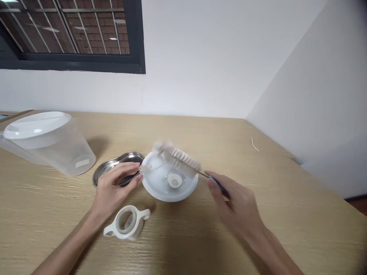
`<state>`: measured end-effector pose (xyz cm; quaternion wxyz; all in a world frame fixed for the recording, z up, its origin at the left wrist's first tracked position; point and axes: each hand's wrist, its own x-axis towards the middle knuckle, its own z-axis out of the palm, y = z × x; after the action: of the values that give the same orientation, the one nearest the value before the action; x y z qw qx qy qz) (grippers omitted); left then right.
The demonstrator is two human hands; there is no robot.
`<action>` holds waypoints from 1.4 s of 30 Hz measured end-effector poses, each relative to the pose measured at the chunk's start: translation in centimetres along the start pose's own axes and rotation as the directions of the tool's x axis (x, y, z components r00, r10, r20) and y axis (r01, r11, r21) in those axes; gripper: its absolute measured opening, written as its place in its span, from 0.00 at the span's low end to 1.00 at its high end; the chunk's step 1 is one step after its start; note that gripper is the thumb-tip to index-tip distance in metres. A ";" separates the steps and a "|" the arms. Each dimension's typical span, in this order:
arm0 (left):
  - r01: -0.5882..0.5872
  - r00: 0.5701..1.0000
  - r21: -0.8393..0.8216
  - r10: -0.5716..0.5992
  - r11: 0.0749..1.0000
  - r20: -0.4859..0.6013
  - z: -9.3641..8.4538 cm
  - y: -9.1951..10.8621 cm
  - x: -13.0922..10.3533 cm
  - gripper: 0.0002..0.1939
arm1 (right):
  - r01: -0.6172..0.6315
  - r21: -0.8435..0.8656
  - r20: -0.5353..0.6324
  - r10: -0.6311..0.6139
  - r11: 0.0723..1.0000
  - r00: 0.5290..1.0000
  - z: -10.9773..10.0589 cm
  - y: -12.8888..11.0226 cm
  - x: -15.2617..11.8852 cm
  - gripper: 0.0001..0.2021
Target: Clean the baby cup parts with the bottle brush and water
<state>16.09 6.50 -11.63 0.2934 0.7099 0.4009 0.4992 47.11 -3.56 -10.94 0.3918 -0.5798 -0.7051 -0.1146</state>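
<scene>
My right hand (233,202) is closed around the blue handle of a bottle brush (183,160). The brush's white bristles are blurred and slant over a white bowl (169,196). My left hand (117,187) pinches a small clear ribbed piece (145,168) at the bowl's left rim; its exact kind is hard to make out. A thin line runs from that piece towards the bristles. A small round white part (174,181) sits in the bowl. Under and behind my left hand lies a steel kidney dish (99,176), partly hidden.
A white two-handled ring-shaped holder (137,225) stands on the wooden table (218,133), in front of the bowl and near my left forearm. A translucent lidded pitcher (63,149) is at the left. A thin pale strip (254,144) lies at the far right. Walls border the table behind and right.
</scene>
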 end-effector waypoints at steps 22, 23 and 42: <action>-0.034 0.999 -0.006 0.034 0.999 -0.013 0.0 0.0 -0.1 0.16 | 0.029 0.032 -0.007 -0.028 0.999 1.000 0.3 -0.3 -0.3 0.10; -0.029 0.999 -0.012 0.029 1.000 -0.016 0.0 0.0 -0.1 0.17 | 0.063 0.047 0.010 -0.064 0.997 0.998 0.4 -0.4 -0.3 0.10; -0.075 0.997 -0.003 0.075 0.997 -0.018 -0.1 0.3 -0.2 0.09 | 0.006 -0.007 -0.026 -0.006 1.000 1.000 0.6 -0.3 -0.4 0.11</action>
<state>16.01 6.21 -11.42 0.2722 0.7195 0.3759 0.5166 46.59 -3.58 -11.51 0.3984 -0.5775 -0.7014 -0.1258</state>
